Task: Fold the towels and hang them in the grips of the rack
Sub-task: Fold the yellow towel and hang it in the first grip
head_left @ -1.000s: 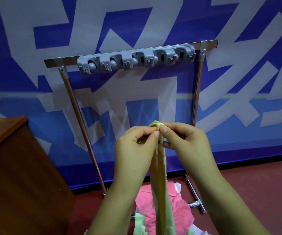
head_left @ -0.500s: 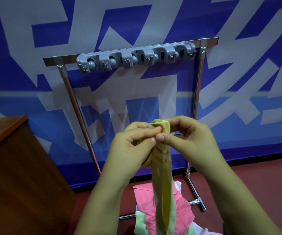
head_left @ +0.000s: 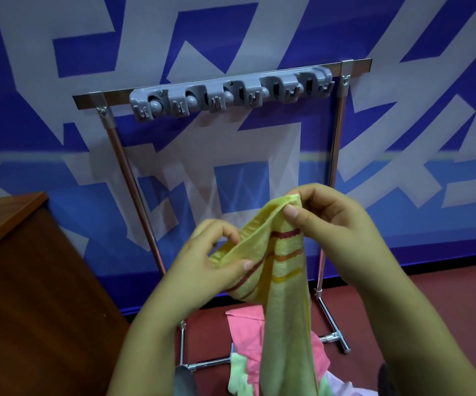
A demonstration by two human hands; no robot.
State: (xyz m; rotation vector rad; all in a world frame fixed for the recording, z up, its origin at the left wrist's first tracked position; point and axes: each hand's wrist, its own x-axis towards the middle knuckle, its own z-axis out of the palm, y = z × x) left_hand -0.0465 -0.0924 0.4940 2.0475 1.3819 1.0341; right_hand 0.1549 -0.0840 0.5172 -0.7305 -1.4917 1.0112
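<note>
The yellow towel (head_left: pixel 284 281) hung in front of the rack, held up at its top edge by both hands, its long body drooping straight down out of the bottom of the view. Red, orange and yellow stripes crossed it just below the held edge. The right hand (head_left: pixel 334 224) pinched the upper corner between thumb and curled fingers, the corner poking up above the thumb. The left hand (head_left: pixel 211 264), lower and to the left, pinched the same edge farther along, thumb pressed on the near face and fingers curled behind, so the edge ran slanting up from left to right between the two hands.

Below the towel a pink towel (head_left: pixel 248 332) lay on the red floor (head_left: pixel 431 310), with a pale green cloth (head_left: pixel 241 375) partly on top of it at the bottom of the view.

Behind the hands stood the rack (head_left: pixel 336 144), a metal frame with two upright posts and feet on the floor. Along its top bar ran a grey strip of grips (head_left: pixel 231 94), every one of them bare. Beyond that was a blue and white patterned wall (head_left: pixel 59 52), and a brown wooden cabinet (head_left: pixel 25 281) stood at the left.
</note>
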